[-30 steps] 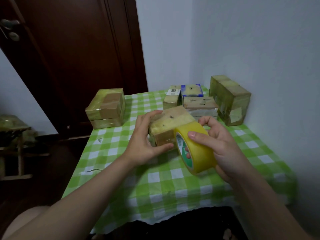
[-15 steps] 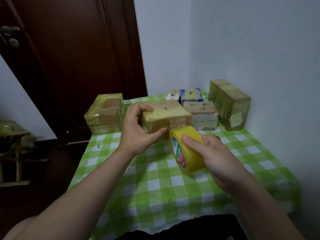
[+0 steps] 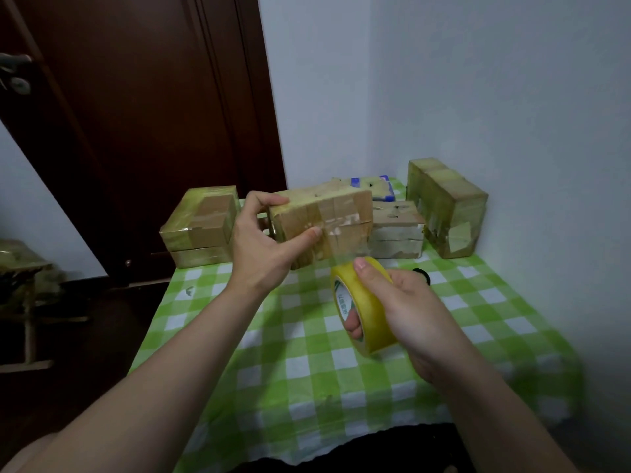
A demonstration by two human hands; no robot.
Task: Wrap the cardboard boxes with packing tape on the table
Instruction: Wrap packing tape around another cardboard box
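My left hand (image 3: 263, 244) grips a partly taped cardboard box (image 3: 338, 213), held up above the table with its long side facing me. My right hand (image 3: 403, 308) holds a yellow roll of packing tape (image 3: 367, 312) just below and in front of the box, fingers through its core. A clear strip of tape (image 3: 336, 247) stretches from the roll up onto the box's front face, under my left thumb.
The table wears a green and white checked cloth (image 3: 307, 370). A taped box (image 3: 201, 227) sits at the back left, a tall taped box (image 3: 447, 206) at the back right by the wall, smaller boxes (image 3: 397, 230) between them. A small black object (image 3: 421, 276) lies behind my right hand. A dark door (image 3: 136, 114) stands on the left.
I have lifted the box up and away from me and turned its long side toward me. The tape roll has dropped away from it, pulling out a strip of tape.
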